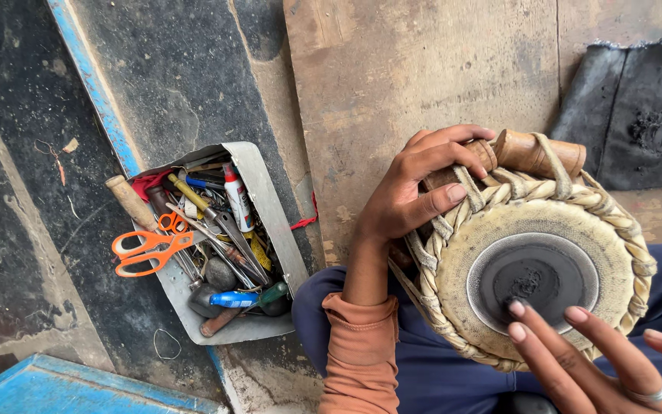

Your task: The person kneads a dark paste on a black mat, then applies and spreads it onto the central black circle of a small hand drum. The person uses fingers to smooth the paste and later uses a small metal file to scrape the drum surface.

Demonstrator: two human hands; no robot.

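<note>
A small hand drum (453,261) with a cream skin, a black round patch in its middle and braided leather lacing lies on my lap. My left hand (415,188) grips its upper left side, fingers curled over the lacing and a wooden peg (538,152). My right hand (599,356) comes in from the lower right with its fingers spread, and the fingertips rest on the black patch (534,276). A ring sits on one finger of that hand.
A grey metal tray (266,207) to the left holds several tools: orange-handled scissors (147,249), screwdrivers, a wooden-handled tool, a small glue bottle. A wooden board lies behind the drum, dark rubber sheet (637,115) at the upper right, blue-edged planks on the left.
</note>
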